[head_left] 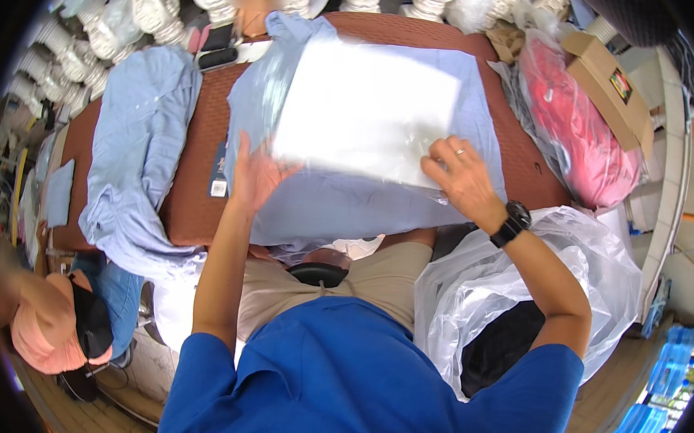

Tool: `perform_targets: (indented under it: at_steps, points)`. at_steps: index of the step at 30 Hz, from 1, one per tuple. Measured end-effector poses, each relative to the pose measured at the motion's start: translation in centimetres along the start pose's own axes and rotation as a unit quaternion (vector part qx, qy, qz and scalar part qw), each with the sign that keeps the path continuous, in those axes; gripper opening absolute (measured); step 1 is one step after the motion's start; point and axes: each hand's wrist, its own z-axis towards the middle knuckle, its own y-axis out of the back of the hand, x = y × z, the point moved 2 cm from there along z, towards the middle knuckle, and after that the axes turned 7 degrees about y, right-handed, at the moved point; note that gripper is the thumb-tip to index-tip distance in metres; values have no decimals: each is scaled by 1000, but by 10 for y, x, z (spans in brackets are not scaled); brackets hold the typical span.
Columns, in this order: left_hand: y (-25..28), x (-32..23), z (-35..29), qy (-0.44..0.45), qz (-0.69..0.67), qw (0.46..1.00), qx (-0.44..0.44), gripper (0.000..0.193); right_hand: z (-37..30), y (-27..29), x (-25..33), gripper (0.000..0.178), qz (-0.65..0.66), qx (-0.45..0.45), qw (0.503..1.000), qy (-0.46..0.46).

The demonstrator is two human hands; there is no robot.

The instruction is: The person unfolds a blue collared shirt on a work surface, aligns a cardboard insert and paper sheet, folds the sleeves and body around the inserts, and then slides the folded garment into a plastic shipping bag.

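A bright white sheet [366, 109], which seems to lie inside a clear plastic bag [366, 178], is over a light blue shirt [323, 215] spread on the table. My left hand [255, 174] is at the near left corner of the bag, palm turned up and fingers apart. At the near right corner my right hand [466, 177] has its fingers curled in a pinch on the clear film. Its fingertips are partly hidden. Glare washes out the sheet's surface.
Another blue shirt [143, 138] lies left on the brown table cover [198, 166], near a dark tag [218, 177]. At right are a pink bagged garment [578, 128] and a cardboard box [609, 90]. A large plastic bag [585, 257] stands by my right arm. Another person [59, 309] sits at lower left.
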Motion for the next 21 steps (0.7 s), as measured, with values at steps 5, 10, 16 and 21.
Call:
perform_targets:
  at_steps: [5, 10, 16, 21]
  points:
    - [44, 13, -1, -28, 137, 977, -160, 74, -29, -66, 2, 32, 108, 78, 991, 31]
    - [57, 11, -13, -124, 426, 874, -196, 74, -47, -84, 5, 43, 205, 234, 950, -32]
    - [41, -38, 8, -373, 773, 469, -209, 53, 39, -104, 16, 35, 316, 118, 940, -47]
    - [77, -32, 50, -203, 744, 621, -143, 17, 113, -188, 57, 32, 344, -26, 931, -118]
